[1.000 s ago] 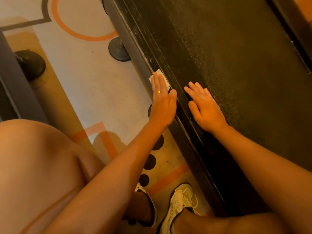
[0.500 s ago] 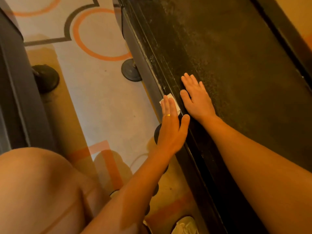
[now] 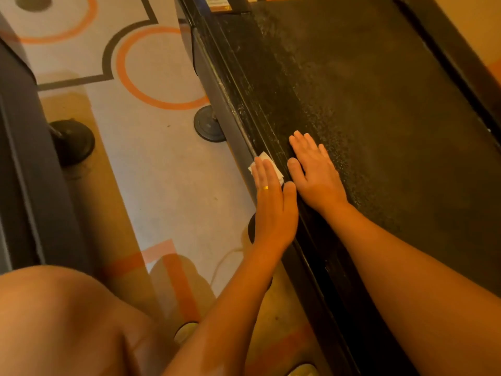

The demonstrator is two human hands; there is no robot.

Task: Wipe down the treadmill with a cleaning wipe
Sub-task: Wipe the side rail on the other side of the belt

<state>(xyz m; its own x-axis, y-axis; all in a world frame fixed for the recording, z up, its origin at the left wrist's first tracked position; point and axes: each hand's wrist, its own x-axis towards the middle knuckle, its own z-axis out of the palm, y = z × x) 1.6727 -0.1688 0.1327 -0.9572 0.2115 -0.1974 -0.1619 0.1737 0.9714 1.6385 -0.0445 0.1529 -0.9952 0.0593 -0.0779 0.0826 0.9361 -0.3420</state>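
Our left hand [image 3: 273, 204] lies flat in the head view, fingers straight and pressed together with the thumb held slightly apart. It presses down on the white cleaning wipe [image 3: 264, 156]. A gold ring [image 3: 265, 188] shows on one finger. The wipe sits on the outer edge of the treadmill's left side rail [image 3: 244, 85], and we see only its far corner and a strip beside the fingers, because the hand covers the rest.

Our right hand [image 3: 315, 180] rests palm down just beside the left. Its fingers are straight and a little spread, and they hold nothing. It lies where the inner edge of the rail meets the dark belt [image 3: 379, 118], with the thumb along the rail's groove. The two thumbs are close together, but we cannot tell whether they touch. Both forearms reach in from the bottom of the view.

The belt looks speckled with pale dust, and the rail carries light scuffs ahead of the wipe. A round black foot [image 3: 208, 126] stands on the floor under the treadmill's edge, beyond our hands.

The floor [image 3: 162, 185] is pale with orange rings and dark lines. At the left edge we see part of another dark machine [image 3: 21, 158] with its own round foot [image 3: 71, 142]. Our bare knee [image 3: 54, 308] fills the lower left corner.
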